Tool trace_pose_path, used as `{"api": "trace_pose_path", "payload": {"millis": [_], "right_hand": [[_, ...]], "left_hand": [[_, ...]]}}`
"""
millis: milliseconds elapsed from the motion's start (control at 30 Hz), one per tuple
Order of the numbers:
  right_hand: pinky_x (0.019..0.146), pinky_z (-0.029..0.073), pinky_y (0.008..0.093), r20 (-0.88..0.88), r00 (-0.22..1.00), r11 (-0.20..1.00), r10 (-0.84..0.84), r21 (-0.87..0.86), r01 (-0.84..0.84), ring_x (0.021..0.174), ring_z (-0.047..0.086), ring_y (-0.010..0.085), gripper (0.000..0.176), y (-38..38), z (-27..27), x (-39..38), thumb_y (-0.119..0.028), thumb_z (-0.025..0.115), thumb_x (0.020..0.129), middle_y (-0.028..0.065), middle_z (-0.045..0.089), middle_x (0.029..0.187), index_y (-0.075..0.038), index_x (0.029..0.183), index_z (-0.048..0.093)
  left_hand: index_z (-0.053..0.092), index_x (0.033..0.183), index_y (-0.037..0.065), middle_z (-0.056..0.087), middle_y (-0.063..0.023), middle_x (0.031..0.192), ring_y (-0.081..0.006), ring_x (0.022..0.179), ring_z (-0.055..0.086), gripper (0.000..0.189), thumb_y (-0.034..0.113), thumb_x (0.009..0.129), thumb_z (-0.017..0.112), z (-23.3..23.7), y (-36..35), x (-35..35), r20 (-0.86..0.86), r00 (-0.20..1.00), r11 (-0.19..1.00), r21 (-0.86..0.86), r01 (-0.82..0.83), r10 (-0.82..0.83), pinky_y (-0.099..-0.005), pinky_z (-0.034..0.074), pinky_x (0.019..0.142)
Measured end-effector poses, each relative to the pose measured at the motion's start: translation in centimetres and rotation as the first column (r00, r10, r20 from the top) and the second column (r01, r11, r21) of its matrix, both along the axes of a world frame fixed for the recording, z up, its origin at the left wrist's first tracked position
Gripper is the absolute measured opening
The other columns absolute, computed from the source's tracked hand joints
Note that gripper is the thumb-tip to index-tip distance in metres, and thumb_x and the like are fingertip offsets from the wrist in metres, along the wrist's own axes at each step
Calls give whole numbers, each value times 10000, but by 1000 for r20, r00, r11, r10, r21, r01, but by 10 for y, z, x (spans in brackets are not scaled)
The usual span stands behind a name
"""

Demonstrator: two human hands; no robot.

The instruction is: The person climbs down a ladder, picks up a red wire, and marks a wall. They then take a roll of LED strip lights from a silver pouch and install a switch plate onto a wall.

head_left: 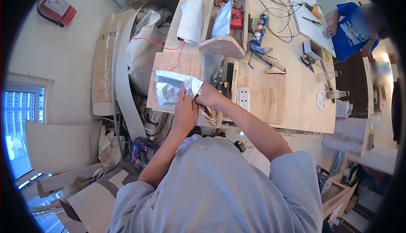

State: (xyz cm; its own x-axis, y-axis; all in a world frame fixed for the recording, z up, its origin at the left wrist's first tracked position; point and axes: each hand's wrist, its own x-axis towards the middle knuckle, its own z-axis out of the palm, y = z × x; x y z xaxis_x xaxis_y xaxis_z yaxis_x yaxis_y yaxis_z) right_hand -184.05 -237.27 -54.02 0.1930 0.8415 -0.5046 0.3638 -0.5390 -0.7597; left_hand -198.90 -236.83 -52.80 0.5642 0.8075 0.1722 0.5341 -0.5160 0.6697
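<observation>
A shiny silver pouch (168,90) lies over a light wooden board (182,61) at the near left of the workbench. My left hand (185,110) rests against the pouch's lower right part, one finger stretched out on its surface. At the pouch's right end, my right hand (208,96) is closed on its edge, fingers bent and partly hidden. A coil of pale cable (210,115) hangs just below my right hand. Snips (218,78) and a black brush (229,74) lie to the right. A thin red wire (181,53) runs above the pouch.
A wooden tool tray (222,46) holds a red device. Beyond it are a caulking gun (259,42), tangled wires, pliers (307,63) and a power strip (243,99). Another person in a blue shirt (354,32) is at the right. Sheets and bags stand at the left.
</observation>
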Motion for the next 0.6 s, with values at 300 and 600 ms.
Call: {"api": "trace_pose_path", "payload": {"millis": [300,600], "right_hand": [[802,509,439,456,864,957,214,78,-278,909,627,422,993,12,69,-3,-27,614,712,357,563,1081,161,1401,-75],[815,515,387,319,948,997,5,77,-31,975,636,376,914,11,60,-1,-130,775,627,298,611,1069,154,1332,266]], "left_hand": [[485,828,-17,482,-107,668,-180,609,464,93,-12,861,571,-10,7,13,352,921,972,-217,-89,163,-324,396,566],[532,890,-23,474,-277,1281,-377,1150,534,100,-4,805,582,-13,18,8,172,970,979,-134,-151,173,-433,443,936]]}}
